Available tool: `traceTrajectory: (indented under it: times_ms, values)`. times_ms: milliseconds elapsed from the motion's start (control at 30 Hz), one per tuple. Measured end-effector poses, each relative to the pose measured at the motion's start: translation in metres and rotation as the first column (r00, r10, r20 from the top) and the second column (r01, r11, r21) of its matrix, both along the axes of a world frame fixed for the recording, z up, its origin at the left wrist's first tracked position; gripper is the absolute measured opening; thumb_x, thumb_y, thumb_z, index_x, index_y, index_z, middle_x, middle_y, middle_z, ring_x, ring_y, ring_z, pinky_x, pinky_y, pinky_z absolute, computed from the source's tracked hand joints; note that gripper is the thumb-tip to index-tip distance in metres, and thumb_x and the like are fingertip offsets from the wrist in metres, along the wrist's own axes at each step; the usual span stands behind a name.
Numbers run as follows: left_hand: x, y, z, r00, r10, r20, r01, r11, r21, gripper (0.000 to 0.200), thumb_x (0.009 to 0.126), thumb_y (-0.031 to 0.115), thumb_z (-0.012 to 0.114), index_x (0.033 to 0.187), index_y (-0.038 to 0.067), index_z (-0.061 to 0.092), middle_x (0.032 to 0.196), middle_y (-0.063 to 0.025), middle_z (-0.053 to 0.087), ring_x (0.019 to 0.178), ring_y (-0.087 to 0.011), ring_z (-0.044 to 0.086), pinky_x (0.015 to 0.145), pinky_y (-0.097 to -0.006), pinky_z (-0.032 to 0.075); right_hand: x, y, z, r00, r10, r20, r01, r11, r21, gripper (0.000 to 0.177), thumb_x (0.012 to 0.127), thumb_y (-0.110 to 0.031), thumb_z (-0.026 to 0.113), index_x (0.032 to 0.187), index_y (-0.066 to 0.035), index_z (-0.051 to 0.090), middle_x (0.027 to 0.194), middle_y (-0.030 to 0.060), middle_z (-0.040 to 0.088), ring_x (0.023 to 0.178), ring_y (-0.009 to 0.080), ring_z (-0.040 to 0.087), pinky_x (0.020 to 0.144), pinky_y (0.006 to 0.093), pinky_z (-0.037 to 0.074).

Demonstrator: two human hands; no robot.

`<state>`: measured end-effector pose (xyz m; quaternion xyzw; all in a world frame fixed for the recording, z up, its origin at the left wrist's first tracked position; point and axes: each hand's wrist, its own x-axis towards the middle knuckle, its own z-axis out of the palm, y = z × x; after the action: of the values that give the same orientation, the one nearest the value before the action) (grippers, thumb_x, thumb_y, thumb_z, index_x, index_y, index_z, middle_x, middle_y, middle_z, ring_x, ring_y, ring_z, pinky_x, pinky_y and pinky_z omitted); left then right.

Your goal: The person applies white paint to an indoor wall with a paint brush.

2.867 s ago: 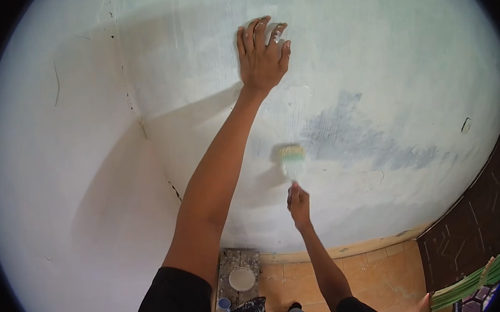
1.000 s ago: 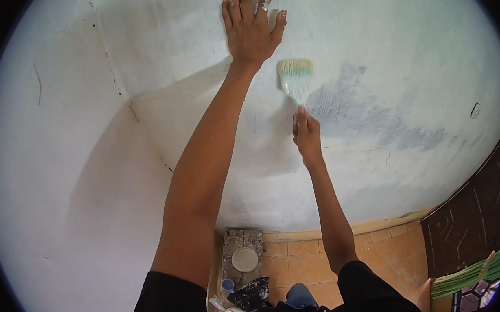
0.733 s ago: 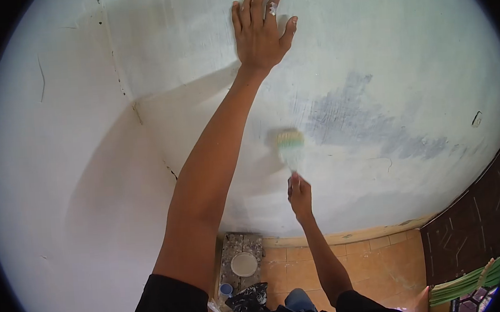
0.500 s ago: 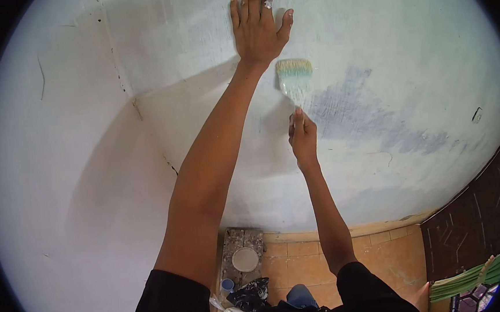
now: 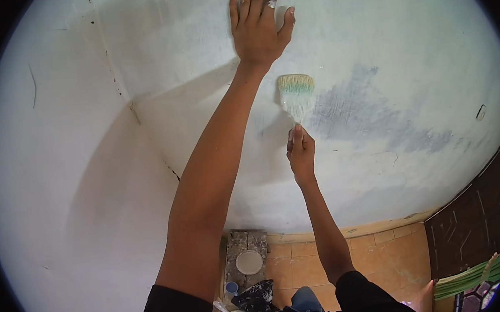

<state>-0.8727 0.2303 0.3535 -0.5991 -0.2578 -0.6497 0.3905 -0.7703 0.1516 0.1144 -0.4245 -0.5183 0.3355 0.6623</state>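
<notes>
My left hand (image 5: 258,31) lies flat against the pale wall (image 5: 403,29) near the top of the view, its fingers spread and a white smear on one finger. Lower and to the right, my right hand (image 5: 301,152) grips the handle of a wide paintbrush (image 5: 296,92). The bristles point up at the wall surface, pale at the tip with a greenish band, and the body is coated in white. A grey patch (image 5: 345,111) with streaky edges shows on the wall just right of the brush.
Below stands a paint-spattered bench (image 5: 240,241) with a round whitish container (image 5: 249,262), a blue cup (image 5: 231,287) and a black plastic bag (image 5: 254,298). Orange floor tiles (image 5: 304,262) run along the wall. A dark panelled door (image 5: 469,216) and green cloth (image 5: 478,270) are at the right.
My right hand has drawn the paintbrush a short way down the wall. The left hand keeps its place on the wall, and the view has shifted slightly.
</notes>
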Motion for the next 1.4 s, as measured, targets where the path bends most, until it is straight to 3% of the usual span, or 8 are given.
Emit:
traceTrajectory:
  times_ms: [200,467,567,633,767,1000,1267,1400]
  values:
    - [0.001,0.017,-0.005,1.0,0.008,0.03,-0.01,0.997,0.072,0.046,0.09,0.036,0.053,0.125,0.006,0.059,0.139,-0.0114,0.05,0.134,-0.0286,0.039,0.111,-0.0512,0.025,0.01,-0.021,-0.136,0.99,-0.079,0.114,0.089,0.993,-0.08,0.048,0.103,-0.041,0.038,0.065,-0.012,0.039,0.052,-0.0055,0.034,0.044,0.0039,0.031,0.042,0.0231,0.028]
    - [0.002,0.017,-0.005,0.999,0.008,0.052,-0.014,0.994,0.104,0.045,0.089,0.038,0.056,0.124,0.01,0.061,0.138,-0.0074,0.052,0.135,-0.0255,0.039,0.112,-0.0489,0.025,0.04,-0.031,0.044,0.994,-0.021,-0.105,0.022,1.0,0.009,0.046,0.101,-0.047,0.04,0.069,-0.014,0.037,0.055,-0.0072,0.029,0.045,0.0024,0.024,0.04,0.021,0.02]
    - [0.002,0.018,-0.005,0.999,0.014,0.047,-0.019,0.994,0.109,0.044,0.087,0.036,0.058,0.123,0.01,0.061,0.137,-0.0076,0.052,0.133,-0.0264,0.04,0.11,-0.0499,0.026,0.053,-0.007,0.021,0.988,0.045,-0.147,-0.047,0.999,-0.015,0.047,0.101,-0.048,0.039,0.069,-0.015,0.037,0.056,-0.0071,0.03,0.045,0.0022,0.024,0.04,0.0211,0.019]
    - [0.002,0.024,-0.004,0.999,0.016,0.04,-0.02,0.993,0.115,0.043,0.085,0.033,0.062,0.122,0.011,0.061,0.136,-0.008,0.052,0.129,-0.0291,0.044,0.108,-0.0517,0.028,0.066,0.01,-0.062,0.97,-0.159,0.185,0.141,0.984,0.106,0.045,0.101,-0.046,0.04,0.069,-0.015,0.038,0.055,-0.0078,0.03,0.045,0.0019,0.025,0.039,0.0212,0.02]
    - [0.003,0.02,-0.005,0.998,0.044,0.053,-0.048,0.994,0.094,0.046,0.086,0.033,0.061,0.126,0.011,0.06,0.14,-0.0081,0.049,0.133,-0.0272,0.042,0.108,-0.0505,0.03,0.059,-0.057,-0.144,0.998,-0.048,-0.044,0.035,0.965,-0.259,0.046,0.101,-0.046,0.041,0.067,-0.015,0.04,0.052,-0.0077,0.031,0.041,0.0024,0.028,0.037,0.0202,0.024]
    - [0.002,0.013,-0.005,1.0,-0.001,0.026,-0.001,0.997,0.073,0.046,0.089,0.034,0.055,0.127,0.007,0.058,0.139,-0.0112,0.049,0.135,-0.028,0.039,0.111,-0.0506,0.025,0.068,-0.028,0.036,0.999,-0.039,-0.031,0.039,0.999,0.017,0.047,0.102,-0.046,0.039,0.066,-0.014,0.037,0.055,-0.0075,0.029,0.044,0.0022,0.024,0.04,0.0216,0.02]
    - [0.002,0.019,-0.003,0.999,0.046,0.011,-0.047,0.997,0.064,0.046,0.089,0.033,0.057,0.126,0.007,0.058,0.139,-0.0114,0.05,0.134,-0.0283,0.04,0.111,-0.0508,0.025,0.071,-0.029,-0.136,0.997,-0.073,0.033,0.077,0.988,-0.136,0.045,0.101,-0.045,0.04,0.07,-0.013,0.042,0.053,-0.0073,0.032,0.042,0.002,0.028,0.038,0.0204,0.025]
    - [0.003,0.024,-0.005,0.997,0.074,0.028,-0.076,0.994,0.08,0.044,0.088,0.036,0.058,0.124,0.011,0.061,0.138,-0.0084,0.052,0.134,-0.0256,0.04,0.112,-0.0496,0.024,0.063,-0.056,-0.094,0.994,-0.089,-0.062,0.082,0.99,-0.11,0.047,0.101,-0.046,0.04,0.068,-0.014,0.04,0.053,-0.0068,0.032,0.043,0.0025,0.029,0.038,0.0204,0.025]
